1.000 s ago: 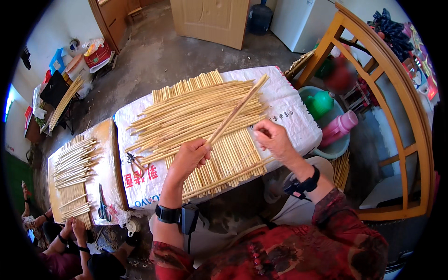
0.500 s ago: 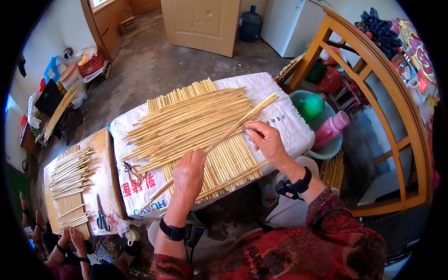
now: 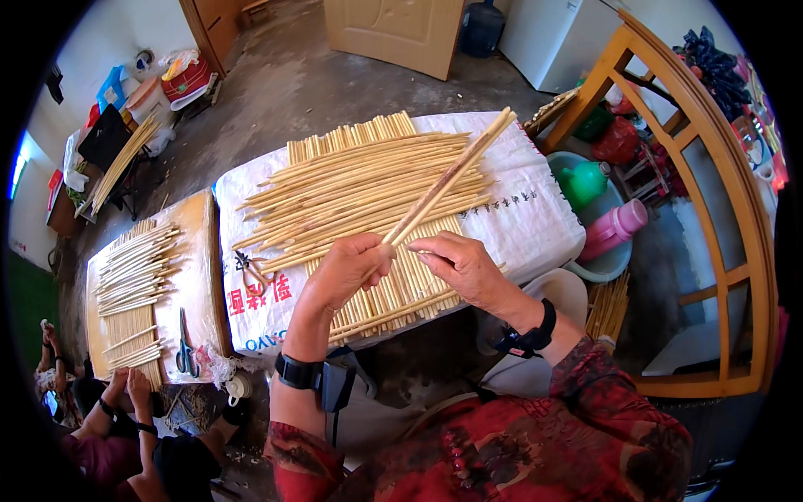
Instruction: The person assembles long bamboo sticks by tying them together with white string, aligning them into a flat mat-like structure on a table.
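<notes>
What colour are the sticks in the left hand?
The sticks are straw-yellow with brown streaks; see head view.

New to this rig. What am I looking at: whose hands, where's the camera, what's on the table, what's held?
No robot: these are a person's bare hands, seen by a wide fisheye camera on that person's head, so straight edges bend near the rim. The left hand has its grip on long held stalks, slanting up to the right; their count is unclear. The right hand is beside it; whether it touches them is hard to tell. On the white-covered table, a stalk pile lies across a stalk row.
</notes>
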Demonstrator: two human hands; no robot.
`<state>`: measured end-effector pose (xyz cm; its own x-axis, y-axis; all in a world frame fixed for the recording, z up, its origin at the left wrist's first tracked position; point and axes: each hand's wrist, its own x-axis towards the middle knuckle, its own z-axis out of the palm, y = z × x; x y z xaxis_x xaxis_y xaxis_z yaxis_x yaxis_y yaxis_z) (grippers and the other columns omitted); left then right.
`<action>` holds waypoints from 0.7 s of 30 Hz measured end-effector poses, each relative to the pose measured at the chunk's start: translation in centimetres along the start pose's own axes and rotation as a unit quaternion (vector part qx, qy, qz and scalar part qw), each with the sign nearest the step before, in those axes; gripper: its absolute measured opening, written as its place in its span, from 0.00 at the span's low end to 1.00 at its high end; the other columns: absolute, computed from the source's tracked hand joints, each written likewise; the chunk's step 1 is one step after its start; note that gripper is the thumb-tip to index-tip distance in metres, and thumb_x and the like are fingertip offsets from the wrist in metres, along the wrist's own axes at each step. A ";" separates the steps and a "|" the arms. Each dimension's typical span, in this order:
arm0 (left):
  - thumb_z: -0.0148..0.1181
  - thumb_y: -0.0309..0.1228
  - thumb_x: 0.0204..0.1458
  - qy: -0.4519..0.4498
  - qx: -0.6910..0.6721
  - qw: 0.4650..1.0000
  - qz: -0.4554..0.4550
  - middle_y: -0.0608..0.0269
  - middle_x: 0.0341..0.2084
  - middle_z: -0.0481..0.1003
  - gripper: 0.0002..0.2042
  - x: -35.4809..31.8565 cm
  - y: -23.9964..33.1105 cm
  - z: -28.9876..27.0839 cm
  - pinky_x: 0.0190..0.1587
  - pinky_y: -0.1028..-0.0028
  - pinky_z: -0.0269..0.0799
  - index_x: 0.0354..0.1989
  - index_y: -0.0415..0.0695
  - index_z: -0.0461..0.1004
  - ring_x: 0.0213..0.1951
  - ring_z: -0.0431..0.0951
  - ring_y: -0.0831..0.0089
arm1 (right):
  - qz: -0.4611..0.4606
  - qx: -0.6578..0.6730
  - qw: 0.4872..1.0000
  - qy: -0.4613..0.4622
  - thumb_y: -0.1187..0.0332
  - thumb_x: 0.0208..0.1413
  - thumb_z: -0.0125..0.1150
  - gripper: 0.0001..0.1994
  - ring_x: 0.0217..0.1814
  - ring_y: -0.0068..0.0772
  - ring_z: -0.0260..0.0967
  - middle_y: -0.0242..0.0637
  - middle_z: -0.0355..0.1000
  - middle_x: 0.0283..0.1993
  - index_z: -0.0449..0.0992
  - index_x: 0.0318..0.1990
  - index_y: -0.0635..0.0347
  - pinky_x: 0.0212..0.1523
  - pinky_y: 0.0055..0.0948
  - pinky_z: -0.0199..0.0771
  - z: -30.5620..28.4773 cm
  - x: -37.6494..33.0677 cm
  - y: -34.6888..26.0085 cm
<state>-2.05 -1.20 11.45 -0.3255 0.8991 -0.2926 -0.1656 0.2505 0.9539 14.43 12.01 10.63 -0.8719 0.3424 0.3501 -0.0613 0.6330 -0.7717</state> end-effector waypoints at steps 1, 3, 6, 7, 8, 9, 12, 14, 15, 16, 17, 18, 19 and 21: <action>0.52 0.33 0.55 -0.009 -0.005 1.000 0.001 0.72 0.16 0.68 0.11 0.1 -0.2 0.0 0.20 0.84 0.57 0.22 0.43 0.71 0.18 0.64 0.86 | -0.003 -0.004 1.000 -0.006 0.75 0.52 0.56 0.11 0.30 0.35 0.67 0.39 0.69 0.29 0.74 0.44 0.61 0.33 0.27 0.67 0.1 0.2 0.0; 0.53 0.34 0.55 -0.019 -0.018 1.000 -0.004 0.72 0.16 0.68 0.12 0.1 -0.4 -0.2 0.19 0.84 0.57 0.23 0.42 0.72 0.18 0.64 0.86 | -0.008 -0.013 1.000 -0.018 0.75 0.52 0.56 0.11 0.30 0.36 0.68 0.40 0.69 0.29 0.74 0.45 0.60 0.33 0.28 0.67 0.2 0.4 -0.1; 0.53 0.34 0.56 -0.024 -0.033 0.999 -0.016 0.72 0.16 0.68 0.11 0.5 -0.8 -0.7 0.19 0.85 0.57 0.24 0.42 0.72 0.18 0.64 0.87 | -0.020 -0.016 1.000 -0.017 0.74 0.52 0.56 0.12 0.31 0.36 0.68 0.40 0.69 0.30 0.74 0.46 0.60 0.33 0.29 0.68 1.0 0.3 0.9; 0.54 0.34 0.56 -0.026 -0.040 0.999 -0.016 0.72 0.16 0.68 0.11 0.5 -0.9 -0.8 0.19 0.85 0.58 0.24 0.42 0.72 0.18 0.64 0.87 | -0.015 -0.012 1.000 -0.019 0.74 0.52 0.56 0.13 0.31 0.37 0.69 0.40 0.69 0.31 0.74 0.46 0.60 0.33 0.29 0.68 1.1 0.3 0.9; 0.54 0.34 0.56 -0.027 -0.047 0.998 -0.016 0.72 0.17 0.68 0.11 0.5 -0.9 -0.8 0.19 0.85 0.58 0.25 0.41 0.72 0.18 0.65 0.87 | -0.010 -0.008 1.000 -0.021 0.74 0.52 0.56 0.13 0.32 0.37 0.69 0.41 0.70 0.31 0.73 0.46 0.60 0.34 0.29 0.68 1.3 0.4 0.8; 0.54 0.34 0.56 -0.029 -0.054 0.998 -0.015 0.72 0.17 0.68 0.11 0.6 -0.8 -0.8 0.19 0.85 0.58 0.26 0.41 0.73 0.18 0.65 0.87 | -0.005 -0.005 1.000 -0.022 0.74 0.52 0.56 0.13 0.33 0.37 0.69 0.41 0.70 0.32 0.73 0.47 0.60 0.34 0.29 0.69 1.4 0.4 0.7; 0.55 0.35 0.56 -0.030 -0.080 0.996 -0.017 0.72 0.18 0.69 0.10 0.5 -0.6 -1.0 0.19 0.85 0.59 0.27 0.41 0.73 0.18 0.65 0.86 | -0.027 0.000 1.000 -0.015 0.74 0.52 0.56 0.14 0.36 0.43 0.71 0.44 0.71 0.35 0.73 0.47 0.59 0.36 0.32 0.71 1.8 0.5 1.3; 0.55 0.35 0.56 -0.034 -0.073 0.997 -0.009 0.71 0.18 0.69 0.10 0.6 -0.8 -1.1 0.19 0.85 0.59 0.28 0.41 0.73 0.19 0.65 0.86 | -0.017 0.019 0.999 -0.022 0.74 0.52 0.55 0.15 0.36 0.43 0.71 0.45 0.72 0.36 0.72 0.49 0.59 0.37 0.32 0.71 1.9 0.5 1.5; 0.55 0.35 0.56 -0.036 -0.070 0.997 -0.005 0.71 0.19 0.69 0.10 0.7 -0.9 -1.2 0.19 0.85 0.59 0.28 0.41 0.73 0.19 0.65 0.86 | -0.012 0.028 0.999 -0.026 0.74 0.52 0.55 0.15 0.36 0.43 0.71 0.45 0.72 0.36 0.72 0.49 0.59 0.37 0.31 0.72 1.9 0.4 1.6; 0.55 0.35 0.56 -0.040 -0.072 0.997 -0.004 0.71 0.19 0.69 0.10 0.8 -1.1 -1.3 0.19 0.85 0.59 0.28 0.41 0.73 0.19 0.66 0.86 | 0.008 0.045 0.998 -0.032 0.75 0.53 0.54 0.15 0.37 0.43 0.72 0.46 0.72 0.36 0.72 0.50 0.59 0.37 0.31 0.72 1.9 0.4 1.4; 0.55 0.35 0.56 -0.044 -0.074 0.996 -0.003 0.71 0.19 0.69 0.10 0.9 -1.2 -1.4 0.19 0.85 0.60 0.28 0.41 0.73 0.19 0.66 0.86 | 0.028 0.062 0.997 -0.037 0.75 0.53 0.54 0.16 0.37 0.42 0.72 0.46 0.72 0.36 0.71 0.50 0.59 0.38 0.31 0.72 1.8 0.4 1.2; 0.55 0.35 0.56 -0.048 -0.077 0.996 -0.001 0.71 0.19 0.69 0.10 0.9 -1.2 -1.5 0.19 0.85 0.60 0.28 0.41 0.73 0.19 0.66 0.86 | 0.048 0.078 0.995 -0.043 0.75 0.53 0.53 0.16 0.37 0.42 0.72 0.46 0.72 0.36 0.71 0.51 0.59 0.38 0.30 0.71 1.7 0.3 1.0; 0.54 0.35 0.57 -0.049 -0.069 0.996 -0.005 0.71 0.19 0.70 0.10 0.9 -1.2 -1.6 0.20 0.86 0.61 0.30 0.41 0.73 0.20 0.67 0.86 | 0.053 0.083 0.994 -0.046 0.75 0.53 0.53 0.16 0.37 0.42 0.72 0.47 0.72 0.37 0.71 0.51 0.59 0.38 0.30 0.71 1.8 0.3 1.0; 0.52 0.35 0.57 -0.050 -0.053 0.997 -0.012 0.70 0.21 0.71 0.10 0.8 -0.9 -1.8 0.23 0.86 0.63 0.32 0.40 0.73 0.21 0.68 0.86 | 0.064 0.093 0.992 -0.053 0.75 0.53 0.53 0.17 0.38 0.41 0.72 0.47 0.73 0.37 0.71 0.52 0.59 0.39 0.29 0.71 1.8 0.4 1.0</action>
<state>-3.78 -1.37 10.24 -0.2264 0.9259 -0.3025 -0.2709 0.2384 0.9326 13.15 11.52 8.98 -0.9237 0.3313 0.1925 -0.0259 0.4471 -0.8941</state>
